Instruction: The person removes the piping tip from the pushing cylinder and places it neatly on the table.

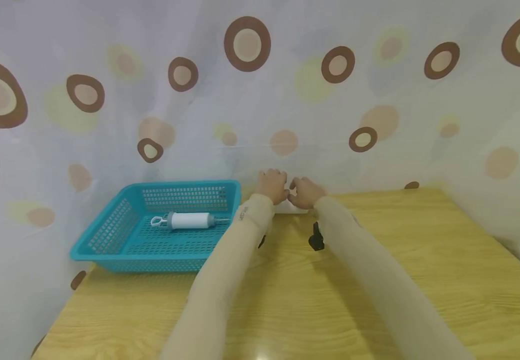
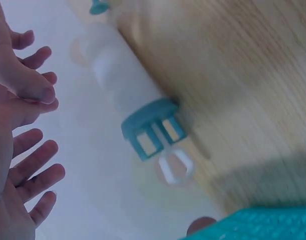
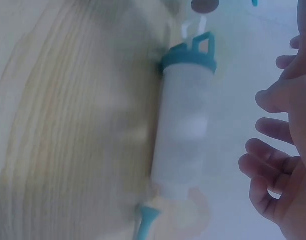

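In the head view my left hand [image 1: 272,186] and right hand [image 1: 306,193] are close together at the table's far edge, thumbs nearly meeting. Both have loosely bent fingers, with nothing visible in them. Below them lies a large white plunger syringe [image 2: 125,72], its teal collar [image 3: 189,60] bearing finger loops and a white pull ring [image 2: 176,166] beyond. A small teal nozzle piece [image 3: 146,220] sits at its other end; whether it is joined to the barrel I cannot tell. In both wrist views the hands stay apart from the syringe.
A turquoise perforated basket [image 1: 152,265] stands on the left of the wooden table [image 1: 422,260]. Inside it lies another white syringe [image 1: 191,220] with a ring handle and thin tip. A patterned sheet [image 1: 260,100] hangs directly behind the table.
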